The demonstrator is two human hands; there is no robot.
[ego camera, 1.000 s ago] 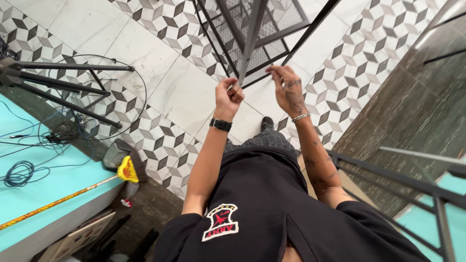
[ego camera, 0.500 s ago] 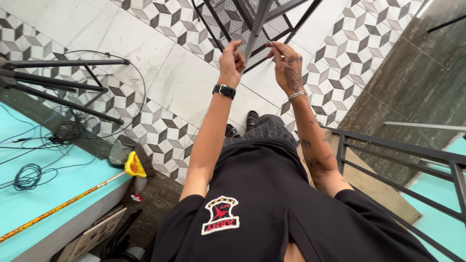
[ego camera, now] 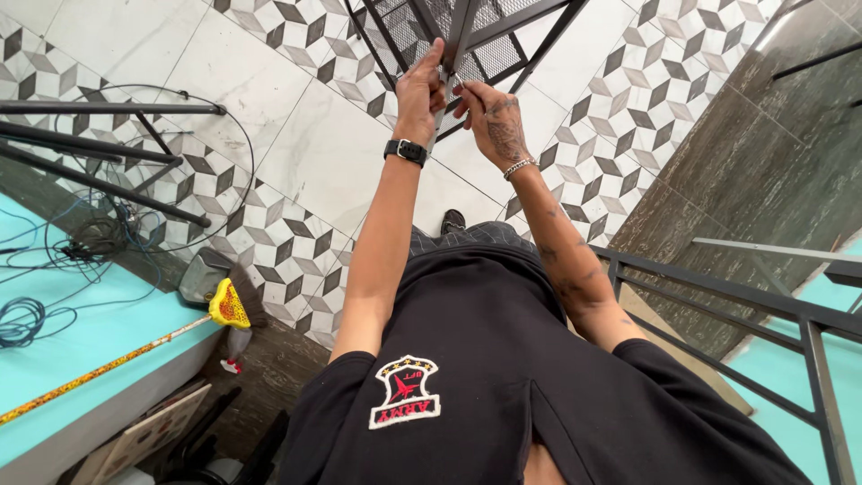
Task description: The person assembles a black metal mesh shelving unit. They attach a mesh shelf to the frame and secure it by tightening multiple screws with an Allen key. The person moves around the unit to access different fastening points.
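Raised since the earlier frame, both your hands have come up to the black metal rack (ego camera: 467, 36) at 12 o'clock. Left hand (ego camera: 420, 90): fingers pinched narrow on a slim grey bar (ego camera: 446, 85) against the frame. Right hand (ego camera: 489, 117): curled beside it, grip contents unclear. Steady the bar near its joint. Rack: square steel tube, perforated mesh panel. Floor (ego camera: 314, 153): glossy patterned tile.

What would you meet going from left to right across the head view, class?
Coiled blue cable → yellow broom head → left hand on the black metal mesh frame → right hand → dark metal railing.
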